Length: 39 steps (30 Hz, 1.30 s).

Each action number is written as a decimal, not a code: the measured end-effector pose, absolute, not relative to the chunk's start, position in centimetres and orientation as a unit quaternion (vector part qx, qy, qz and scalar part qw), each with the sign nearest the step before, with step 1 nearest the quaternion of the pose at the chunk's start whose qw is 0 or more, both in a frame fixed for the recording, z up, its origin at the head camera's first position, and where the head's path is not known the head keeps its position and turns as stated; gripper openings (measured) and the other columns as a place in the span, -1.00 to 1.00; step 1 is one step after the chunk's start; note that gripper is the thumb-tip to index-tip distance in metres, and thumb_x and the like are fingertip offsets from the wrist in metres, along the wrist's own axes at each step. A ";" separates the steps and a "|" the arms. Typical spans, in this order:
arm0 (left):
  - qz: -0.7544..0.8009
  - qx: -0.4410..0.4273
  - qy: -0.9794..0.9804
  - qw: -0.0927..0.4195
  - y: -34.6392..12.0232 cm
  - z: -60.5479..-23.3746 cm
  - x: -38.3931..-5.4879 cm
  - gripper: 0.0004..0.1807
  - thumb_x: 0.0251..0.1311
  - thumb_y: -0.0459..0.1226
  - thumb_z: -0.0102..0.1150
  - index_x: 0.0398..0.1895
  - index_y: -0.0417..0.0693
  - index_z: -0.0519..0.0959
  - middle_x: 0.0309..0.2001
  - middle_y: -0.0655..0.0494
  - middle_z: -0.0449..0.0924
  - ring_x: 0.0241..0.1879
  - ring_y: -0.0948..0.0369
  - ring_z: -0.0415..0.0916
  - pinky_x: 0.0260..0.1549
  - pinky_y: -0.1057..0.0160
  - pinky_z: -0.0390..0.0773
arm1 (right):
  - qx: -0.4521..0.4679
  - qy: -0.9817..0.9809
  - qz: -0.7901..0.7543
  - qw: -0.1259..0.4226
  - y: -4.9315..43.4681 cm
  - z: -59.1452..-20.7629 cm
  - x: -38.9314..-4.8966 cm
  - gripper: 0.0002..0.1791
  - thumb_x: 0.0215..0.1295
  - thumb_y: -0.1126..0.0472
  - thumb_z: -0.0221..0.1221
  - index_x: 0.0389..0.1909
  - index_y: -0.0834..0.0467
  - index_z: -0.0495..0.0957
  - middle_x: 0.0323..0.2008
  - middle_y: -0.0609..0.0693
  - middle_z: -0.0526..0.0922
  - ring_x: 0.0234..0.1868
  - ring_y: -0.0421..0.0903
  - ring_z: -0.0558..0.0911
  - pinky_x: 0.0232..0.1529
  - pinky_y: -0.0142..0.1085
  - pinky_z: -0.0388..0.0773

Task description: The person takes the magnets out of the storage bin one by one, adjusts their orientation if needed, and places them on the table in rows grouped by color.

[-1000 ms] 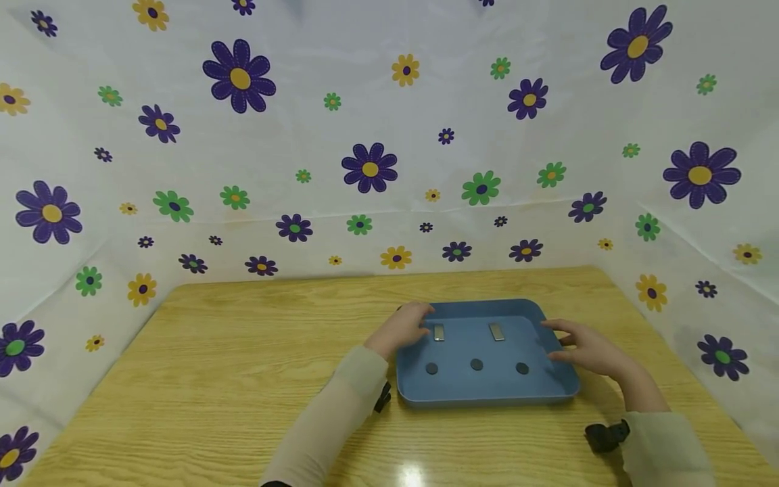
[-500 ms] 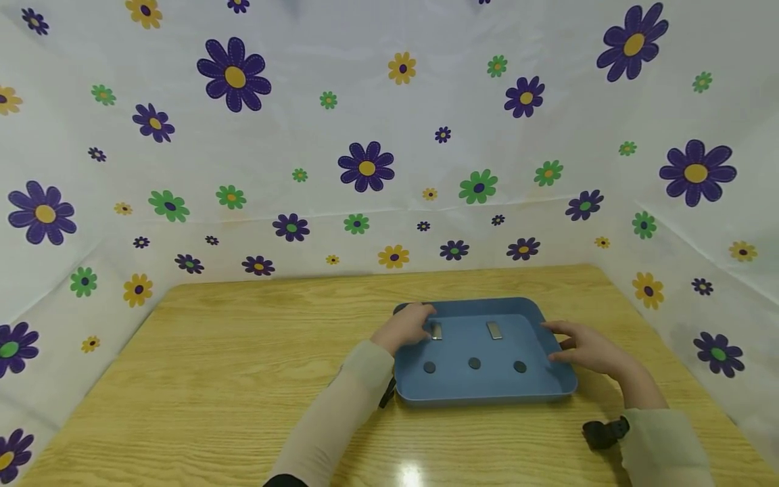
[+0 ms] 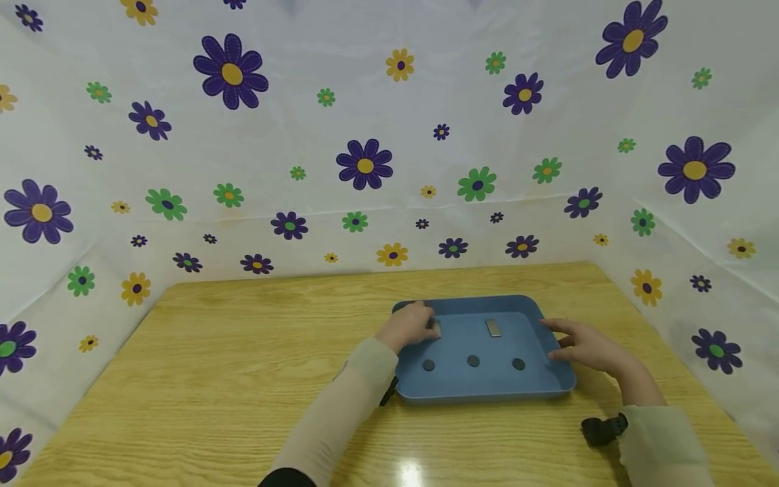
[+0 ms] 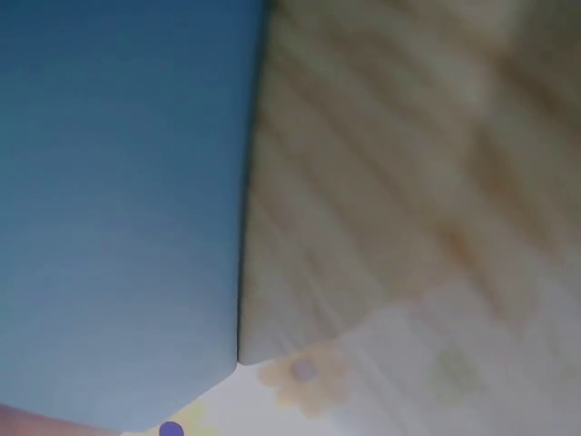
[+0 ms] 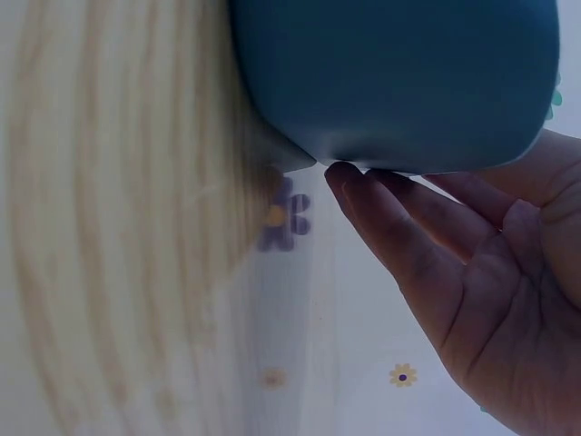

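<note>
A shallow blue tray (image 3: 487, 392) lies on the table. My left hand (image 3: 406, 327) reaches over its left side, thumb and fingers pinching a small silver rectangular block (image 3: 437, 329), which the fingers mostly hide. A second silver block (image 3: 493, 328) lies flat to the right of it. Nearer the front edge, three dark grey discs sit in a row: a left disc (image 3: 429, 365), a middle disc (image 3: 473, 361) and a right disc (image 3: 518, 364). My right hand (image 3: 584, 346) holds the tray's right side; in the right wrist view its fingertips (image 5: 345, 174) press the outer wall.
The wooden table (image 3: 243, 365) stretches left and in front of the tray. A white flowered cloth (image 3: 292, 135) hangs behind the table and along both sides. A black wrist device (image 3: 602, 430) sits at the right sleeve.
My left thumb and fingers have come together over the left silver block, which showed more fully before. The right hand stays on the tray. The head view has shifted slightly.
</note>
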<state>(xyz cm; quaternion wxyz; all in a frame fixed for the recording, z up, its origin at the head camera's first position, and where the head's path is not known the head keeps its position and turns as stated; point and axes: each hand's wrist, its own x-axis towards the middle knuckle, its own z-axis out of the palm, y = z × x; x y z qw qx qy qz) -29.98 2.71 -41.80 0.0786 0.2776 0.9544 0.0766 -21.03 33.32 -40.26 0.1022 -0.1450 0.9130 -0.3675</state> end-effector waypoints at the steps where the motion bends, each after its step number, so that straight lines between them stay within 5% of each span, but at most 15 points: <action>1: 0.065 0.278 0.955 0.076 2.8 -41.8 -29.9 -0.72 0.12 -0.04 0.10 -0.24 -0.02 0.54 -0.21 0.08 0.40 -0.34 0.22 0.32 -0.38 0.27 0.36 | -0.145 0.913 -0.368 0.104 33.3 -40.2 -21.0 -0.30 0.09 0.27 0.19 0.21 0.42 0.14 0.16 0.47 0.12 -0.02 0.38 0.36 -0.16 0.02 0.43; 15: 0.068 0.278 0.954 0.089 2.9 -42.1 -30.0 -0.76 0.10 -0.11 0.12 -0.57 -0.01 0.38 -0.38 0.10 0.26 -0.39 0.17 0.20 -0.41 0.28 0.23 | -0.146 0.912 -0.369 0.108 33.2 -40.2 -20.9 -0.30 0.09 0.26 0.19 0.21 0.42 0.13 0.16 0.48 0.12 -0.01 0.39 0.36 -0.15 0.03 0.42; 24: 0.096 0.274 0.949 0.121 3.0 -42.2 -30.3 -0.61 -0.03 -0.07 0.26 -0.24 -0.11 0.43 -0.34 0.10 0.33 -0.36 0.20 0.26 -0.36 0.28 0.34 | -0.149 0.912 -0.366 0.109 33.4 -40.3 -21.1 -0.29 0.09 0.26 0.19 0.22 0.42 0.13 0.16 0.48 0.11 -0.02 0.38 0.36 -0.15 0.02 0.42; 39: 0.139 0.276 0.943 0.124 3.2 -41.5 -29.8 -0.65 -0.04 -0.19 0.29 -0.19 -0.09 0.45 -0.26 0.10 0.45 -0.31 0.24 0.39 -0.33 0.32 0.42 | -0.153 0.914 -0.359 0.106 33.5 -40.5 -21.3 -0.29 0.09 0.25 0.20 0.22 0.41 0.14 0.16 0.48 0.12 -0.01 0.38 0.36 -0.15 0.02 0.42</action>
